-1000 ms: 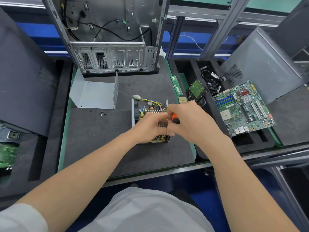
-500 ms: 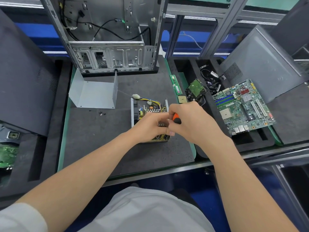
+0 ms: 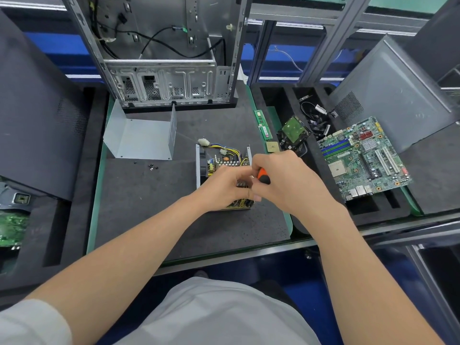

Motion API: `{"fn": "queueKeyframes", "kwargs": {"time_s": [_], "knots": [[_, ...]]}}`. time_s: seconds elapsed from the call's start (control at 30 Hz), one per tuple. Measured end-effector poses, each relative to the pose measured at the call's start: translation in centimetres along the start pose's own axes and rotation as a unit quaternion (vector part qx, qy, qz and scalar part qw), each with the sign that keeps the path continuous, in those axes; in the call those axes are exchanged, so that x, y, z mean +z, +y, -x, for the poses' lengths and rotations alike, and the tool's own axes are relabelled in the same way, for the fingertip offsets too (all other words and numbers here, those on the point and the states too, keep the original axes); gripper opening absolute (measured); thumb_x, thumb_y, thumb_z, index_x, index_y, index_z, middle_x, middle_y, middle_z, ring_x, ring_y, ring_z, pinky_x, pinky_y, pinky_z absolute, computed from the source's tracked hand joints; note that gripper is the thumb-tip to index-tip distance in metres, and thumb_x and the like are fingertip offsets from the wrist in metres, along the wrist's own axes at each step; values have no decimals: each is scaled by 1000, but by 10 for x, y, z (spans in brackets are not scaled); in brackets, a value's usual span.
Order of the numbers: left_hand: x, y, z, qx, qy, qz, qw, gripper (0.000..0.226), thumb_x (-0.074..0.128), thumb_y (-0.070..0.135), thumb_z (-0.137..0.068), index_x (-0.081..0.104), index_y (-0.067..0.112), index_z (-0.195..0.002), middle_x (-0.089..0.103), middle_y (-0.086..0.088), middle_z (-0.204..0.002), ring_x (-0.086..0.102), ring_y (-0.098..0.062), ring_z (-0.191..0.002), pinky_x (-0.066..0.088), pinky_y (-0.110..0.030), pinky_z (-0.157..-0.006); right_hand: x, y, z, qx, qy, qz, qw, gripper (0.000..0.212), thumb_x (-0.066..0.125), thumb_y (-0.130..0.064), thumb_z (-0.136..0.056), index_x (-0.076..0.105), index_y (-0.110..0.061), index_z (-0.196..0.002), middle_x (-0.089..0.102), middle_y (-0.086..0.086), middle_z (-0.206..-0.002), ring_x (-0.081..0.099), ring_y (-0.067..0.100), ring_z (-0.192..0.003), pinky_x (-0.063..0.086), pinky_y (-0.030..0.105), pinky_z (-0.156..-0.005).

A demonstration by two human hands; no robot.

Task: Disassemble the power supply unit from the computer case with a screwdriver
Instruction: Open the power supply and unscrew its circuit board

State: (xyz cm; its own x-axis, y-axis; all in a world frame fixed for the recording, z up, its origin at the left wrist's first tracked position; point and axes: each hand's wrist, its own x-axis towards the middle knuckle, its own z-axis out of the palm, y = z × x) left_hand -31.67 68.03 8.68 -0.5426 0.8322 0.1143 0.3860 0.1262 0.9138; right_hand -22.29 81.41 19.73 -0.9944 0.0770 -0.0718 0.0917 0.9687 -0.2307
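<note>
The power supply unit (image 3: 225, 159) is already out of the computer case (image 3: 169, 70), which stands stripped at the 12 o'clock end of the counter (image 3: 149, 225). The unit lies near the middle of the counter's dark mat with its board and yellow wiring exposed. Its bent metal cover (image 3: 142, 140) lies apart at 10 o'clock from it, and a few loose screws (image 3: 152, 167) sit at its 9 o'clock.

So removal looks finished, and the work now appears to be on the unit's inner board, probably its remaining screws.

The right hand (image 3: 288, 183) has its grip closed round the orange-handled screwdriver (image 3: 263, 176), which points down into the unit. The left hand (image 3: 224, 188) lies curled on the unit, but whether its grip holds anything cannot be told.

At 3 o'clock lies a motherboard (image 3: 361, 158). No brand or writing can be read; the labels on the memory sticks (image 3: 262, 125) are too small.
</note>
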Motion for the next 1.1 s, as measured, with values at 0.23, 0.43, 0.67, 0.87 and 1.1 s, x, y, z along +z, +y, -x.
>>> {"fn": "queueKeyframes", "kwargs": {"time_s": [0.23,0.43,0.67,0.87,1.1], "knots": [[1,3,0,-2,2,-21,1000,47,86,32,-84,60,69,-97,78,14,-101,70,-7,-100,56,-37,-88,1,4,1,-4,0,-8,1000,12,67,-28,-91,56,-22,-91,55,2,-84,58,31,-81,48,36,-61],[0,6,0,-1,5,-15,1000,48,86,31,-84,59,69,-95,77,12,-97,69,-9,-97,56,-38,-85,2,7,0,4,2,-10,1000,12,67,-30,-91,57,-23,-92,50,-2,-81,56,30,-82,40,33,-58],[1,4,0,-10,-2,-19,1000,43,85,32,-85,62,64,-100,77,12,-100,69,-7,-101,55,-36,-88,1,7,-1,8,-4,-21,1000,12,69,-28,-88,58,-23,-91,48,-6,-78,56,28,-81,40,33,-57],[2,3,0,-16,-1,-13,1000,46,89,31,-81,60,64,-97,76,18,-96,68,-2,-95,50,-21,-83,-5,10,0,-10,-28,-31,999,11,72,-24,-86,64,-23,-94,58,-1,-89,55,22,-88,51,37,-69],[2,-1,-1,-29,-4,-30,999,16,81,28,-91,72,28,-105,77,11,-101,71,-13,-100,57,-42,-90,-12,12,-4,-32,-84,-22,996,10,78,-26,-83,71,-21,-89,50,-12,-83,54,17,-84,42,31,-71]]}}
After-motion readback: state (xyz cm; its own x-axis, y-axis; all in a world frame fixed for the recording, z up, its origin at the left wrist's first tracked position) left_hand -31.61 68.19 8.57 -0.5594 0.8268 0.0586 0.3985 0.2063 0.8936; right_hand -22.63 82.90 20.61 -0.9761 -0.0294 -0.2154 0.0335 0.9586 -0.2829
